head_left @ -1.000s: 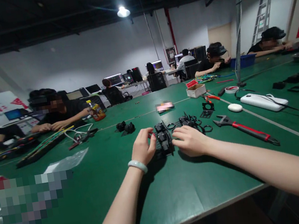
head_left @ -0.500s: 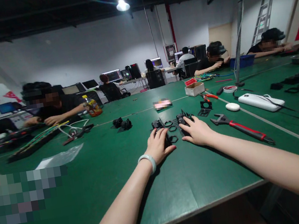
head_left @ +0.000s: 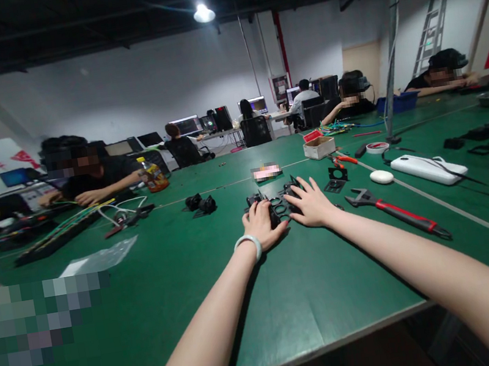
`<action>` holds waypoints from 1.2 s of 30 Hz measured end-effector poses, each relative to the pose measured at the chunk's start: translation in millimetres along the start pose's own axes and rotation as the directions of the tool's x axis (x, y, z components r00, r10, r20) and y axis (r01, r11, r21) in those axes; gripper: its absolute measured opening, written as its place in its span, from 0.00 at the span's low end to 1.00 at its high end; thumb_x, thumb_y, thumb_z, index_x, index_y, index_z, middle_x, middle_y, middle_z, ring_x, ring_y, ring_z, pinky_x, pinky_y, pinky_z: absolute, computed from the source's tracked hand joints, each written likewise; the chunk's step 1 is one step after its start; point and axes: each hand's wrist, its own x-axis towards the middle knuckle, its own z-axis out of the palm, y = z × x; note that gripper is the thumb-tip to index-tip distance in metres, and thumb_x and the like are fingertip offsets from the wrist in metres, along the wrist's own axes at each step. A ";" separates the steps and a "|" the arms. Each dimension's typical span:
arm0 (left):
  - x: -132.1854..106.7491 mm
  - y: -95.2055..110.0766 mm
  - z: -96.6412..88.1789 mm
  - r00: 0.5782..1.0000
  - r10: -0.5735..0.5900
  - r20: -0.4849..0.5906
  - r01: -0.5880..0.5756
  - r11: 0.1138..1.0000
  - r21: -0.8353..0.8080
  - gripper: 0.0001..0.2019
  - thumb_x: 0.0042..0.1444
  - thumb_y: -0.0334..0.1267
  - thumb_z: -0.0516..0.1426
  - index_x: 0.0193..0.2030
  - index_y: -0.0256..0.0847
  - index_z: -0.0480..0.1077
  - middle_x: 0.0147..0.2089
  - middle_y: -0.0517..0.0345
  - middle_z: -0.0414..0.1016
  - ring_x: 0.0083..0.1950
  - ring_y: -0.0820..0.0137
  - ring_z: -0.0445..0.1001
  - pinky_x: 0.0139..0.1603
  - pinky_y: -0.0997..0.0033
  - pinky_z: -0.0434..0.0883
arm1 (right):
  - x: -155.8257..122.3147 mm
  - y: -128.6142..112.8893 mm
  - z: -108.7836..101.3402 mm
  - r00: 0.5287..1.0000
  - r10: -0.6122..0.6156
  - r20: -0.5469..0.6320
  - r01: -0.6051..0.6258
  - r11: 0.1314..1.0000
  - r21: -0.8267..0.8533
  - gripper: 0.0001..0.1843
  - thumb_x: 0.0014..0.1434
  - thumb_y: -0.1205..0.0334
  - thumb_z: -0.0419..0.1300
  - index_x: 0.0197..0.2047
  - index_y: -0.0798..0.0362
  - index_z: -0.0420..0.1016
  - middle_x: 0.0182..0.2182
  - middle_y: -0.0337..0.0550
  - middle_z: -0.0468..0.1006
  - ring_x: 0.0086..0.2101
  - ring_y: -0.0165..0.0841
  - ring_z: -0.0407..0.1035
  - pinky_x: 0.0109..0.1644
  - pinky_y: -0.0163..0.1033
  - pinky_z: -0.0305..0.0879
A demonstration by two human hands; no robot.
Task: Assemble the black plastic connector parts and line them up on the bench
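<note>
In the head view, the left grip [head_left: 264, 224] is laid palm down over the left black assembly [head_left: 274, 215], its fingers parted and draped across the top, its thumb held well apart on the near side. The right grip [head_left: 313, 203] is set against the right black assembly [head_left: 291, 191], its fingers fanned wide, some of them reaching past the parts. Whether either grip is clamped cannot be told, since the contact is hidden beneath the fingers.

Both assemblies are rested on the tabletop [head_left: 266, 322], and such light, spread contact from above would suit steadying or aligning better than lifting. Between the two grips, black rings [head_left: 279, 207] are laid in a line, perhaps so placed that they are within reach of either.

Beyond the left grip, to its left, a pair of black parts [head_left: 200, 205] is left apart. Just beyond the right grip, a black bracket [head_left: 337, 178] is stood; to its right, an adjustable wrench [head_left: 403, 216] is laid, presumably kept aside yet handy.
</note>
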 end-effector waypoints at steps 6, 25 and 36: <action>-3.4 -2.4 -9.8 0.997 0.064 -0.038 -0.061 0.996 0.069 0.21 0.47 0.37 0.49 0.50 0.41 0.56 0.54 0.49 0.56 0.56 0.58 0.51 0.51 0.54 0.52 | -3.9 -5.4 -10.0 0.987 -0.142 -0.078 0.143 0.990 -0.001 0.22 0.54 0.56 0.48 0.51 0.53 0.62 0.54 0.50 0.59 0.57 0.48 0.39 0.55 0.60 0.24; -10.3 -11.2 -21.3 0.989 0.105 0.102 -0.104 0.994 -0.011 0.12 0.48 0.40 0.50 0.40 0.40 0.60 0.41 0.53 0.63 0.41 0.64 0.65 0.42 0.65 0.62 | -9.0 -32.0 -12.3 0.936 -0.346 -0.065 0.350 0.897 0.269 0.17 0.54 0.61 0.50 0.48 0.55 0.62 0.46 0.50 0.68 0.54 0.41 0.50 0.56 0.56 0.31; -21.9 9.1 -33.1 0.961 0.249 0.120 -0.239 0.966 -0.094 0.12 0.46 0.36 0.51 0.39 0.39 0.60 0.37 0.54 0.66 0.38 0.65 0.66 0.40 0.67 0.63 | -19.3 -34.5 -26.7 0.969 -0.235 -0.082 0.239 0.783 0.575 0.26 0.49 0.63 0.56 0.51 0.58 0.58 0.48 0.54 0.64 0.51 0.38 0.55 0.55 0.47 0.50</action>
